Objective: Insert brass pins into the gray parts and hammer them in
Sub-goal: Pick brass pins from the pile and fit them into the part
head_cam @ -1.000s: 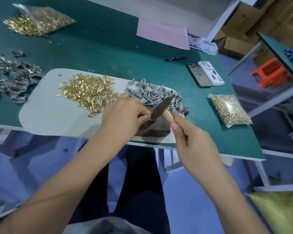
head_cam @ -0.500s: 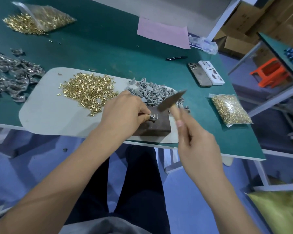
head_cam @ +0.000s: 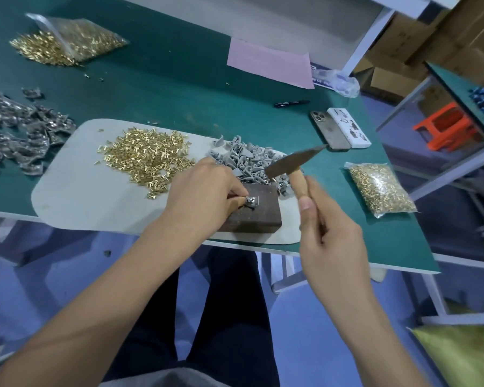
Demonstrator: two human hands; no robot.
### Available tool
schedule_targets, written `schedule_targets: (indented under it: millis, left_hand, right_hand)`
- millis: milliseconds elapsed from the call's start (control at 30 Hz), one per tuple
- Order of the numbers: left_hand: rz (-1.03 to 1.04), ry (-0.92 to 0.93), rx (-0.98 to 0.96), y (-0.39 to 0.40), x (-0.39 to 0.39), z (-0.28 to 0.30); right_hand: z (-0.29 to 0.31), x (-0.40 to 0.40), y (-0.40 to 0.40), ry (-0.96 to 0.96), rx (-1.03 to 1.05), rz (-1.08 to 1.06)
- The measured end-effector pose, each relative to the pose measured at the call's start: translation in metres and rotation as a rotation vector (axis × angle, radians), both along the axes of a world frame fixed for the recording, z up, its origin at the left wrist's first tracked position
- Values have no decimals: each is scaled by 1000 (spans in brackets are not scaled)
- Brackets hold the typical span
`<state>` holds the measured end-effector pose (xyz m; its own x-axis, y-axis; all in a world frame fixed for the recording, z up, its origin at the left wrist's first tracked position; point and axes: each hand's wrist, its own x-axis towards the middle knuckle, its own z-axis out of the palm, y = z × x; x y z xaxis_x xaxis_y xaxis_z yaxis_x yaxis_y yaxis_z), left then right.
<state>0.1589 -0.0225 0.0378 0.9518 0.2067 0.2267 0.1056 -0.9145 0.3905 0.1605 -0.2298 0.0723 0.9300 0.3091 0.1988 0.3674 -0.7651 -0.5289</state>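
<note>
Head view: left hand (head_cam: 204, 191) pinches a small gray part (head_cam: 251, 201) on top of the dark brown rectangular block (head_cam: 256, 213). Right hand (head_cam: 327, 241), right of the block, grips a wooden-handled metal hammer (head_cam: 291, 163) raised above it. Loose brass pins (head_cam: 146, 156) lie left of the block.

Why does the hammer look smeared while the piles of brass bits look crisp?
Head view: the hammer and the right hand gripping it show motion blur; the left hand holding the gray part on the block is sharper; the wide lens bends the table edge.
</note>
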Motion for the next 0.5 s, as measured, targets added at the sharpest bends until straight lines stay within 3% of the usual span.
schedule_targets:
  millis: [100, 233, 367, 500]
  left_hand:
    - [8, -1, 4, 0, 0, 1]
    - [2, 2, -6, 1, 1, -1]
    - [19, 28, -1, 0, 1, 1]
    - [21, 57, 21, -1, 1, 2]
  right_hand:
    - [-1, -1, 2, 55, -212, 75]
    - [-4, -1, 1, 29, -43, -10]
    - [-3, -1, 1, 62, -218, 50]
    - [1, 4, -4, -14, -1, -37]
